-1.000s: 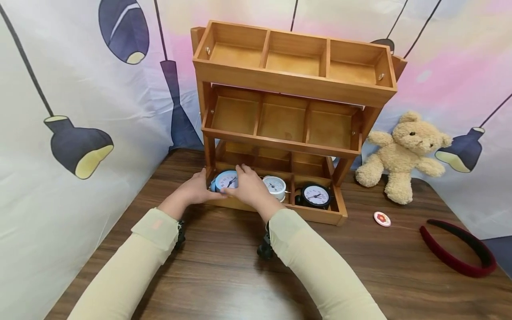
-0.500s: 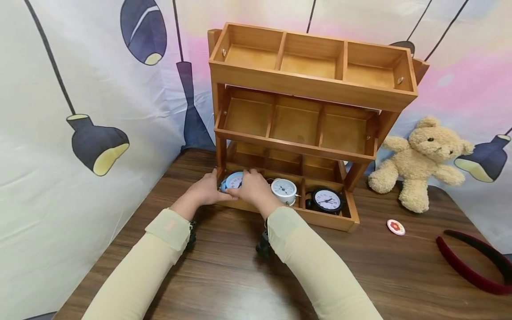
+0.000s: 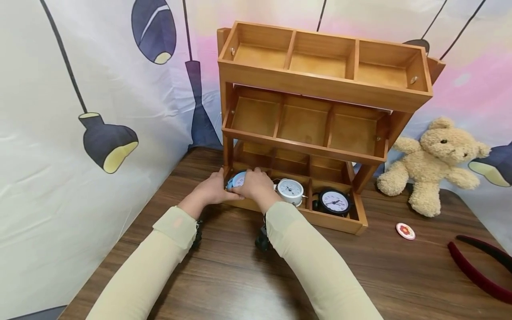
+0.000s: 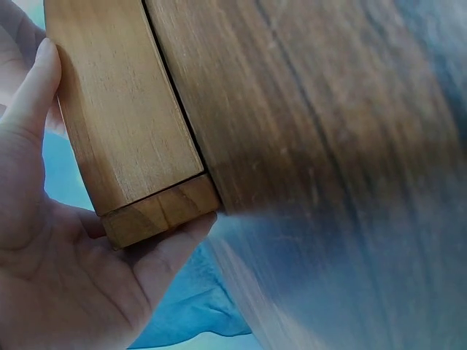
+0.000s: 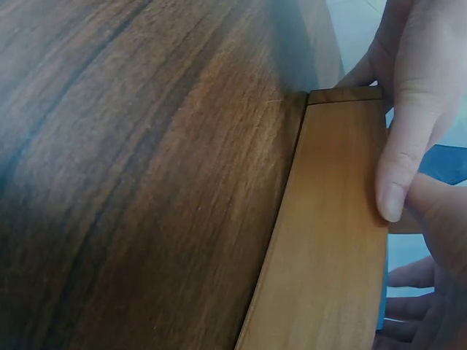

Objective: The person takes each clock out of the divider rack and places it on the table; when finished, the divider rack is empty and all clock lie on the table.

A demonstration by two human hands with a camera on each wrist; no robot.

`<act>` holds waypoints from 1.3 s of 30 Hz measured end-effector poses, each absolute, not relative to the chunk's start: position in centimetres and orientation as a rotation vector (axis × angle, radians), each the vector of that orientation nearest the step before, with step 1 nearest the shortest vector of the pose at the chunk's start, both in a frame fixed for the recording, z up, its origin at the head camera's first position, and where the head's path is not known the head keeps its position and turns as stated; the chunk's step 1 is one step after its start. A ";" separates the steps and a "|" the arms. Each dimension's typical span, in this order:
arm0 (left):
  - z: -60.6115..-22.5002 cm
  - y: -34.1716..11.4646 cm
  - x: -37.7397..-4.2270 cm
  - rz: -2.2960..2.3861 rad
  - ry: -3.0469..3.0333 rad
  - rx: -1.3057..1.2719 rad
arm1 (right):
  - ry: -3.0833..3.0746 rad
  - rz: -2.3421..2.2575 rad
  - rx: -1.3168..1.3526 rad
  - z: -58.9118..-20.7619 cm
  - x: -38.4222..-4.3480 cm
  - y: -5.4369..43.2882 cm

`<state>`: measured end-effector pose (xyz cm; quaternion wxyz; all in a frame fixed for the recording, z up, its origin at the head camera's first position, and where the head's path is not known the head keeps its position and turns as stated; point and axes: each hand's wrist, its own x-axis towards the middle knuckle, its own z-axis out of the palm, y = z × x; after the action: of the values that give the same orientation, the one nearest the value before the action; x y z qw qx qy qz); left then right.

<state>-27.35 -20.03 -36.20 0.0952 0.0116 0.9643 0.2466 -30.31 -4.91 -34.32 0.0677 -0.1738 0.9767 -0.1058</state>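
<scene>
On the tabletop (image 3: 240, 275), a wooden rack (image 3: 320, 80) holds a blue clock (image 3: 239, 178) bottom-left; the right hand (image 3: 256, 186) half hides it, grip I can't tell; the left hand (image 3: 210, 189), fingers wide, touches the rack's corner.

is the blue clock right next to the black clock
No, the white clock sits between the blue clock and the black clock.

Long pale cream-yellow fabric sleeves, lower left (image 3: 146, 262) and lower centre-right (image 3: 320, 262). Wide turned-back cuffs, lighter, slightly greenish; left cuff (image 3: 173, 231) has faint pinkish patch (image 3: 178, 221). Small black wrist-worn devices below left (image 3: 198, 234) and right cuff (image 3: 262, 240), details unclear. Left grip (image 3: 209, 190), right grip (image 3: 256, 187): bare hands.
</scene>
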 end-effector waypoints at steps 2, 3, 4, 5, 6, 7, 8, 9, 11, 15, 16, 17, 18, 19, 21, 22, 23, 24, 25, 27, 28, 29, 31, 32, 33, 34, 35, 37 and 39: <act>-36.2 -20.0 -27.3 0.737 2.855 0.031 | 2.954 -0.315 -0.512 -34.4 -30.4 -5.0; -36.2 -20.0 -27.3 0.741 2.854 0.030 | 2.959 -0.315 -0.506 -34.5 -30.4 -5.0; -36.2 -20.0 -27.4 0.743 2.852 0.030 | 2.963 -0.315 -0.499 -34.6 -30.4 -5.0; -36.2 -20.0 -27.4 0.743 2.852 0.029 | 2.965 -0.317 -0.495 -34.7 -30.5 -5.0; -36.2 -20.0 -27.4 0.745 2.849 0.028 | 2.967 -0.320 -0.491 -34.7 -30.6 -5.0; -36.2 -20.0 -27.4 0.746 2.846 0.027 | 2.970 -0.320 -0.486 -34.8 -30.6 -5.1; -36.3 -20.0 -27.4 0.748 2.846 0.030 | 2.973 -0.322 -0.484 -34.9 -30.7 -5.1; -36.3 -20.0 -27.3 0.749 2.845 0.031 | 2.975 -0.323 -0.483 -34.9 -30.7 -5.1; -36.3 -20.0 -27.3 0.748 2.848 0.029 | 2.984 -0.318 -0.483 -35.1 -30.8 -5.1; -36.4 -20.0 -27.4 0.746 2.854 0.027 | 3.003 -0.289 -0.479 -35.2 -30.9 -5.1; -36.4 -20.0 -27.4 0.744 2.854 0.026 | 3.005 -0.280 -0.478 -35.2 -30.9 -5.1; -36.4 -20.0 -27.4 0.743 2.854 0.026 | 3.007 -0.273 -0.475 -35.2 -30.9 -5.1; -36.4 -20.0 -27.4 0.741 2.854 0.027 | 3.009 -0.267 -0.473 -35.2 -30.9 -5.1; -36.4 -20.1 -27.4 0.740 2.853 0.025 | 3.011 -0.262 -0.471 -35.3 -30.9 -5.1; -36.4 -20.1 -27.4 0.741 2.852 0.025 | 3.017 -0.253 -0.469 -35.3 -31.0 -5.1; -36.4 -20.1 -27.4 0.741 2.852 0.024 | 3.019 -0.251 -0.469 -35.3 -31.0 -5.1; -36.4 -20.1 -27.4 0.741 2.851 0.022 | 3.022 -0.249 -0.469 -35.2 -30.9 -5.1; -36.4 -20.0 -27.4 0.741 2.851 0.020 | 3.025 -0.249 -0.471 -35.2 -30.9 -5.1; -36.3 -20.0 -27.4 0.741 2.850 0.019 | 3.028 -0.252 -0.472 -35.1 -30.9 -5.0; -36.3 -20.0 -27.4 0.739 2.852 0.019 | 3.030 -0.266 -0.475 -35.1 -30.9 -5.0; -36.3 -20.0 -27.4 0.738 2.853 0.019 | 3.033 -0.275 -0.478 -35.1 -30.9 -5.0; -36.3 -20.0 -27.4 0.735 2.855 0.020 | 3.036 -0.282 -0.480 -35.1 -30.9 -5.0; -36.3 -20.0 -27.4 0.733 2.859 0.022 | 3.044 -0.292 -0.483 -35.2 -31.0 -5.0; -36.4 -20.0 -27.4 0.733 2.862 0.023 | 3.048 -0.292 -0.485 -35.3 -31.0 -5.0; -36.4 -20.0 -27.4 0.730 2.864 0.022 | 3.052 -0.291 -0.487 -35.3 -31.1 -5.0; -36.4 -20.0 -27.4 0.731 2.864 0.020 | 3.054 -0.291 -0.488 -35.4 -31.1 -5.0; -36.3 -20.0 -27.4 0.731 2.864 0.019 | 3.055 -0.289 -0.487 -35.4 -31.1 -5.0; -36.3 -20.0 -27.3 0.732 2.861 0.017 | 3.055 -0.289 -0.484 -35.4 -31.1 -5.0; -36.3 -20.0 -27.3 0.732 2.857 0.013 | 3.053 -0.291 -0.481 -35.4 -31.0 -5.0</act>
<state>-27.29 -19.96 -36.27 0.0961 0.0045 0.9642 0.2470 -31.05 -5.01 -35.43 0.0188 -0.1548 0.9833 -0.0936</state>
